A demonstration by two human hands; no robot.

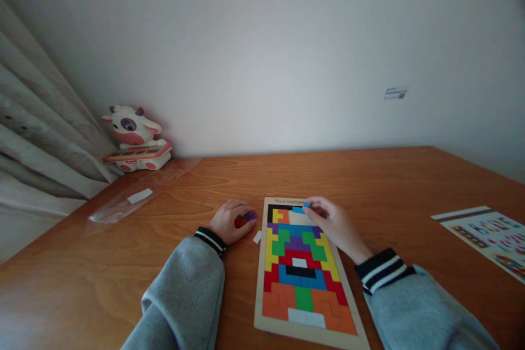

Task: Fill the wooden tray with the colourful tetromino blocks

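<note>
R hand: fingertips pinched shut on blue piece at top row of puzzle board, next to a bare gap; can't tell if it's seated. If skewed, prob. jams vs. neighbours or lifts them. L hand is curled loosely round red/purple pieces on table, just left of board. One could slip, or a sleeve could nudge the board or the white piece.

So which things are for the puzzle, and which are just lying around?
Being used: wooden puzzle board of coloured blocks; small blue block in the right hand; red and purple blocks in the left hand; small white block beside the board.
Just lying about: pink-and-white toy cow; clear plastic bag; printed sheet of coloured shapes, untouched.
</note>
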